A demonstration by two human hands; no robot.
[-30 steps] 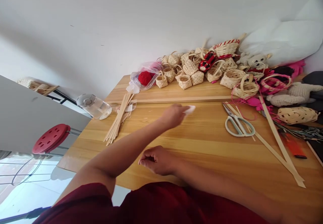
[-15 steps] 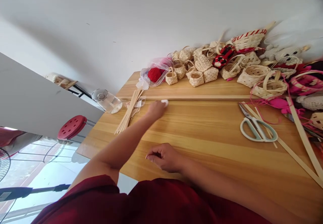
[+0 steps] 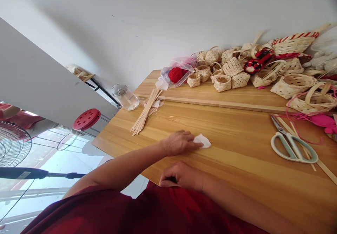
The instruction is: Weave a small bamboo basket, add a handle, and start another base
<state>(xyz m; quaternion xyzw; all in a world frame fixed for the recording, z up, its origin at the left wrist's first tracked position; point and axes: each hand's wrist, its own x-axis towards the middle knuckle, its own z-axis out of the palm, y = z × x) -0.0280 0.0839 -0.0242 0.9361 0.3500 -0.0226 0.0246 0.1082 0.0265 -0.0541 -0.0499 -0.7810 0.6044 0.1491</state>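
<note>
My left hand (image 3: 180, 143) lies low over the wooden table, its fingers bent and pressing a crumpled white tissue (image 3: 203, 141) against the tabletop. Part of the tissue sticks out beyond the fingertips. Closer to my body, my right hand (image 3: 183, 176) rests at the table's near edge, curled into a loose fist with a dark hollow and nothing visible in it. To the left of the hands, a bundle of thin bamboo strips (image 3: 146, 112) lies partly over a small clear plastic packet (image 3: 158, 103).
Scissors (image 3: 293, 144) and long strips lie at the right. Small woven baskets (image 3: 222, 83) crowd the back beside a bag with red yarn (image 3: 175, 75). A clear bottle (image 3: 127, 98) stands at the left edge. Beyond are a red stool (image 3: 86, 119) and a fan (image 3: 14, 144).
My left hand has come back from the far seam of the table toward me and to the right, with the tissue. My right hand has drawn in closer to my body. The view has shifted.
</note>
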